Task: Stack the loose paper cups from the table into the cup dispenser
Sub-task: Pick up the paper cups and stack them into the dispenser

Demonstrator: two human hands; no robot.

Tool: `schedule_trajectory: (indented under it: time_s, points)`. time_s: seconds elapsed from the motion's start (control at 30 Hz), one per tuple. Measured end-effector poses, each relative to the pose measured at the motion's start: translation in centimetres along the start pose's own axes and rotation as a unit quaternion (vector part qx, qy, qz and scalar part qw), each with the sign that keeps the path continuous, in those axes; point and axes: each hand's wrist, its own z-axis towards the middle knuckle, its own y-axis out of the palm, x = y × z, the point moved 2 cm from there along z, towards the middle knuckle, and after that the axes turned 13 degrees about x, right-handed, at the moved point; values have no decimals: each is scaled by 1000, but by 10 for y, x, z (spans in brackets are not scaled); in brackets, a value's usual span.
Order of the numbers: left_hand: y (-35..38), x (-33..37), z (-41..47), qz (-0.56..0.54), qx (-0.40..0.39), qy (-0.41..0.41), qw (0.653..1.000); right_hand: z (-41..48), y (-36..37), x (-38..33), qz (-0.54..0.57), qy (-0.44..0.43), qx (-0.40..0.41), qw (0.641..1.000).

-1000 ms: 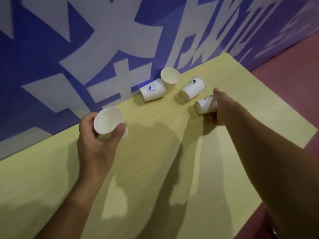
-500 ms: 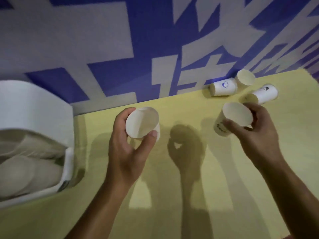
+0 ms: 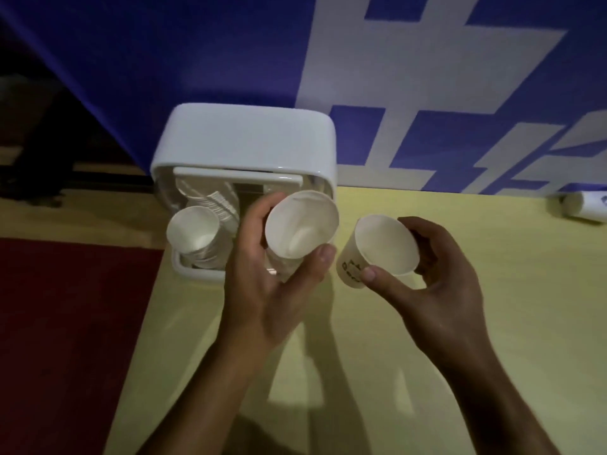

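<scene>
Head view: the dispenser [image 3: 243,139] already holds stacked cups [image 3: 193,233]; left grip [image 3: 262,284] and right grip [image 3: 437,274] each clasp a paper cup, and one loose cup [image 3: 583,206] waits on the worktop [image 3: 427,372].

Matt paper cups [image 3: 301,224], glossy plastic dispenser [image 3: 244,139] (white), smooth table [image 3: 492,323]

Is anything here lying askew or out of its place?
Yes. One paper cup lies tipped on its side at the table's far right edge, by the wall. The dispenser's cups look orderly.

left hand [image 3: 262,284]: cup [image 3: 300,224] over dispenser [image 3: 243,139] | right hand [image 3: 440,284]: printed cup [image 3: 381,251], logo unclear
</scene>
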Motion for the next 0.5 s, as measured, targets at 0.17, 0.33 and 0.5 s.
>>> schedule_trajectory:
  time_s: [0.17, 0.33, 0.5]
  points:
    - [-19, -16, 15, 30, 18, 9, 999, -9, 21, -9, 19, -17, -10, 1000]
    - [-18, -38, 21, 56, 2, -2, 998, -10, 23, -7, 16, -11, -6, 1000]
    - [-13, -55, 23, 116, -32, -4, 993, -9, 25, -1, 10, -11, -3, 1000]
